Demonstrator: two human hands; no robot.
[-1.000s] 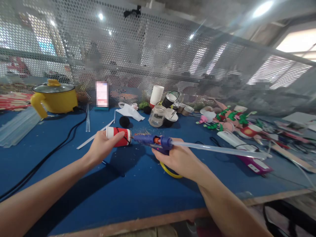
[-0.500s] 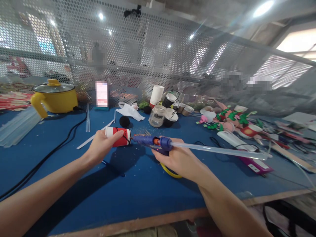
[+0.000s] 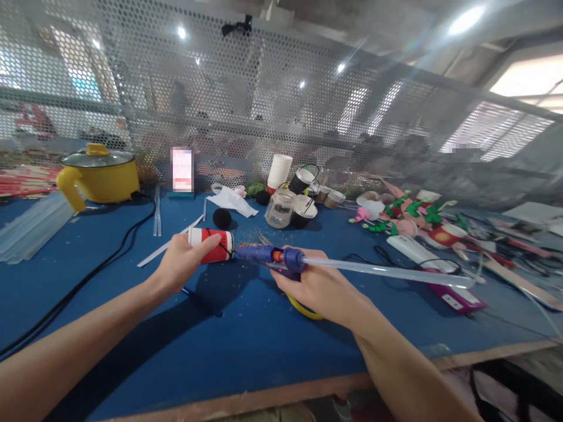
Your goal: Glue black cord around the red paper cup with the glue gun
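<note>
Evidently, the left hand (image 3: pixel 181 258) is curling snugly around a paper cup (image 3: pixel 213 255) at nine o'clock from the glue gun (image 3: pixel 255 253) the right hand (image 3: pixel 328 290) is clasping, the cup seeming light, dentable, best held softly mid-side.

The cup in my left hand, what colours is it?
The cup is red and white with black lines, best seen in the head view.

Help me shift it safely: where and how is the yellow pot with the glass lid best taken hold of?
Probably by its thick yellow handle, coming from the near left: it juts out there from the pot's round body, while the black cable leaves on the right.
</note>
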